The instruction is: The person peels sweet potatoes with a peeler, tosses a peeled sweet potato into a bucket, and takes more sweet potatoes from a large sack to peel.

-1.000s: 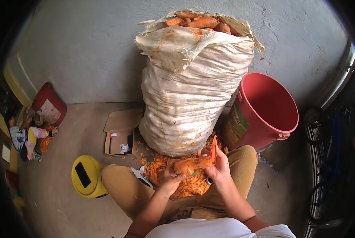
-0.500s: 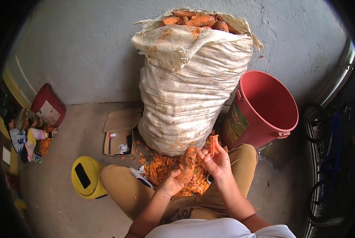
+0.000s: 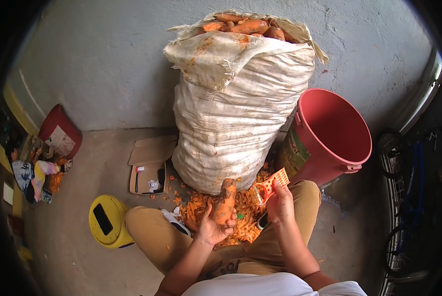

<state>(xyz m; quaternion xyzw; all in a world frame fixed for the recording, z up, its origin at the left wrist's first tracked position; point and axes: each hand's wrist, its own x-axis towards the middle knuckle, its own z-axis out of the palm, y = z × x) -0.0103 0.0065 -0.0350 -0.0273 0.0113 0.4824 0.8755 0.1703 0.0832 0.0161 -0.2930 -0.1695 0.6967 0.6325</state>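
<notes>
Head view: the left hand [image 3: 212, 230] grasps a carrot [image 3: 225, 202] nearly upright above peelings [image 3: 248, 227] between the knees [image 3: 149, 223], seemingly to keep mess together. The right hand [image 3: 281, 207] grasps an orange tool [image 3: 268, 189], probably a peeler though small in view, apart from the carrot.

No legible text, bucket label [image 3: 297, 152] unclear

Wht tee [image 3: 250, 285], tan trsrs [image 3: 154, 229]
</notes>
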